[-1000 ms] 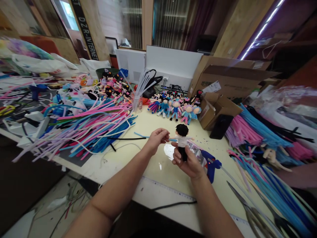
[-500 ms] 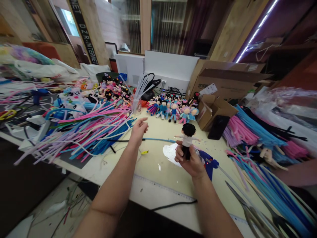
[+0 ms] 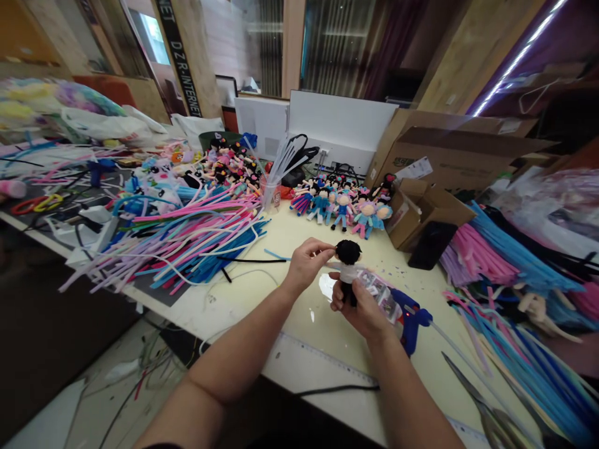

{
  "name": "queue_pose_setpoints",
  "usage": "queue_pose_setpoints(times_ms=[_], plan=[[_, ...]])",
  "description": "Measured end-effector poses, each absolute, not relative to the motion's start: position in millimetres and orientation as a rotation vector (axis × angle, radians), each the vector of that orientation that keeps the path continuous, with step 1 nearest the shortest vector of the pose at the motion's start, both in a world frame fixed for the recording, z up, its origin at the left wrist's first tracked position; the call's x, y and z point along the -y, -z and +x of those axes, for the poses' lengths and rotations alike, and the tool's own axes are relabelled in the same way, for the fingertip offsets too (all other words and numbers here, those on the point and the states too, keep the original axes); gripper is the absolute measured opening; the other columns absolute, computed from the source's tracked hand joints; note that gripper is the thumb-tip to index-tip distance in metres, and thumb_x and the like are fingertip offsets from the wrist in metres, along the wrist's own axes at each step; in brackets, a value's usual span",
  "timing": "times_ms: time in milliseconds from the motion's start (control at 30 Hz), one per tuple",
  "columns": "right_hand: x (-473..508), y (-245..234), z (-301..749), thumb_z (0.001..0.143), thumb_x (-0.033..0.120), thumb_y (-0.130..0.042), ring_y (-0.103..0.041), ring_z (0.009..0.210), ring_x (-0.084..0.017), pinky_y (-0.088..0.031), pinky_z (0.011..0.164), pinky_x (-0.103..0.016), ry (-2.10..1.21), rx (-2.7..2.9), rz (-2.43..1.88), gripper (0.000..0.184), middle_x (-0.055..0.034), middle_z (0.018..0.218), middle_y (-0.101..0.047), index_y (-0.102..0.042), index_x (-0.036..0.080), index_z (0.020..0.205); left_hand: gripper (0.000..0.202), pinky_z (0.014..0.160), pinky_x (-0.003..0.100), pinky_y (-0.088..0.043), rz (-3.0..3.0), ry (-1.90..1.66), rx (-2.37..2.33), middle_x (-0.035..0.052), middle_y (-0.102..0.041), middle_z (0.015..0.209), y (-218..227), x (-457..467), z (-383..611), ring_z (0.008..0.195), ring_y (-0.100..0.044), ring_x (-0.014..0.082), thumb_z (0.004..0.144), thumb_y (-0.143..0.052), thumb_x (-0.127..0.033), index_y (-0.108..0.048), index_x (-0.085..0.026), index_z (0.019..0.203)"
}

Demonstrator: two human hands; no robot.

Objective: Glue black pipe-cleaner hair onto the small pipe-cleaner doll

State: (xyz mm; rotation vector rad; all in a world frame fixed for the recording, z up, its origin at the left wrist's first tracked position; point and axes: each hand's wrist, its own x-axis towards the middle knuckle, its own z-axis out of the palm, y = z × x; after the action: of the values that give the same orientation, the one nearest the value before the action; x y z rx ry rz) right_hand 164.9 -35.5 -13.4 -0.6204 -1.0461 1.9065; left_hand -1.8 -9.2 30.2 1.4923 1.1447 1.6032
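Note:
A small doll [image 3: 349, 252] with black hair, a white top and black trousers stands upright in my right hand [image 3: 364, 310]. My right fingers and thumb wrap its lower body, so its legs are partly covered. My left hand [image 3: 304, 265] has thumb and fingertips pinched against the left side of the doll's head; the exact spot they grip is hard to see. Beside the right hand lies a clear packet [image 3: 381, 294] of small pieces. A blue hot glue gun [image 3: 410, 324] rests just right of it, with a small red light on.
Loose pipe cleaners [image 3: 187, 234] in many colours lie at left. Several finished dolls [image 3: 341, 209] stand at the back. To the right are a cardboard box [image 3: 423, 215], a black phone [image 3: 431, 245], pipe cleaner bundles [image 3: 486, 252] and scissors [image 3: 477, 390]. A ruler [image 3: 322, 358] lies along the front edge.
My left hand has moved right from above the table to the doll's head, and its fingers have closed there. The right hand still holds the doll. The view has turned slightly left.

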Motion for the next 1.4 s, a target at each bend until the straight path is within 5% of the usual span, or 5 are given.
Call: queue_pose_setpoints(times_ms=[367, 767, 1100, 1300, 1400], plan=[[38, 19, 159, 0.089, 0.051, -0.055, -0.049, 0.063, -0.012, -0.044, 0.063, -0.026, -1.822, 1.129, -0.75, 0.039, 0.0028, 0.073, -0.055, -0.058, 0.025, 0.117, 0.008, 0.077, 0.033, -0.045, 1.663, -1.677, -1.249, 0.0039, -0.06, 0.077, -27, 16, 4, 0.076, -0.055, 0.0178, 0.08, -0.064, -0.025, -0.07, -0.022, 0.077], [36, 18, 161, 0.085, 0.051, -0.061, -0.052, 0.067, -0.013, -0.047, 0.065, -0.028, -1.775, 1.065, -0.766, 0.031, 0.0016, 0.077, -0.057, -0.061, 0.025, 0.101, 0.023, 0.095, 0.04, -0.037, 1.849, -1.584, -1.249, 0.0079, -0.069, 0.099, -24, 25, 12, 0.098, -0.057, 0.0235, 0.086, -0.055, -0.027, -0.072, -0.025, 0.102], [34, 13, 164, 0.085, 0.057, -0.057, -0.05, 0.065, -0.011, -0.047, 0.065, -0.027, -1.862, 0.912, -0.62, 0.043, 0.0026, 0.075, -0.052, -0.063, 0.025, 0.113, 0.035, 0.059, 0.026, -0.037, 1.072, -1.606, -1.157, -0.0026, -0.05, 0.051, -17, -3, -7, 0.054, -0.045, 0.01, 0.078, -0.06, -0.047, -0.059, -0.017, 0.061], [33, 10, 166, 0.076, 0.077, -0.049, -0.05, 0.067, -0.013, -0.048, 0.066, -0.028, -1.89, 0.877, -0.597, 0.065, 0.0004, 0.079, -0.053, -0.065, 0.027, 0.114, 0.04, 0.059, 0.024, -0.035, 1.055, -1.27, -1.094, 0.001, -0.064, 0.073, -15, -2, -1, 0.06, -0.049, 0.0093, 0.07, -0.067, -0.05, -0.069, -0.016, 0.091], [35, 9, 165, 0.076, 0.077, -0.048, -0.049, 0.066, -0.013, -0.048, 0.066, -0.028, -1.912, 0.898, -0.59, 0.065, 0.0004, 0.079, -0.053, -0.065, 0.028, 0.115, 0.038, 0.063, 0.025, -0.037, 1.13, -1.162, -1.024, 0.0042, -0.07, 0.078, -17, 3, 3, 0.067, -0.054, 0.0121, 0.067, -0.07, -0.048, -0.07, -0.015, 0.086]])
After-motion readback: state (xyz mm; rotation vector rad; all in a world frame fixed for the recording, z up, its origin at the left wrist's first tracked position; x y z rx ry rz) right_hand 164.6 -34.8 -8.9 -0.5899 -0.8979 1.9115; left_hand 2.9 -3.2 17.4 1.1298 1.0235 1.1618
